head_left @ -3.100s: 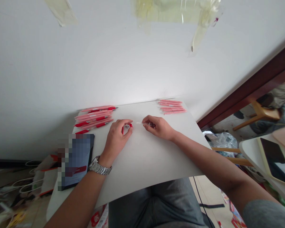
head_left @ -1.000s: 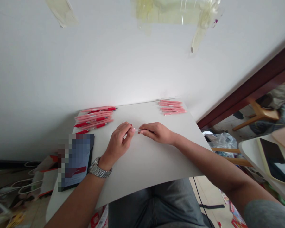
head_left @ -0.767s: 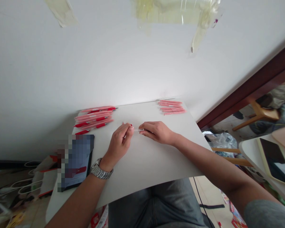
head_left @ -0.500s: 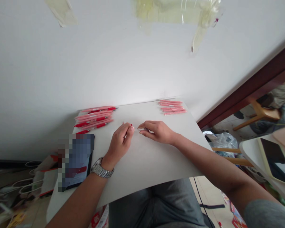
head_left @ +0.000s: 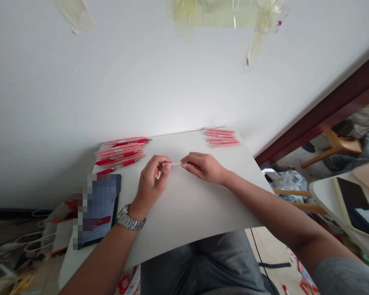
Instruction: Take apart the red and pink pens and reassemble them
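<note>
My left hand, with a metal watch on its wrist, is closed around a small red pen part over the middle of the white board. My right hand pinches one end of a thin clear refill tube; its other end touches my left fingertips. Both hands meet just above the board.
Several pink and red pens lie in a pile at the board's far left. A smaller group of pink pens lies at the far right. A dark tablet rests at the left edge. A white wall stands behind; a second tablet sits far right.
My left hand has turned, so the red part now shows lower in its fingers. The clear tube has come up level between my two hands, which stay close together.
</note>
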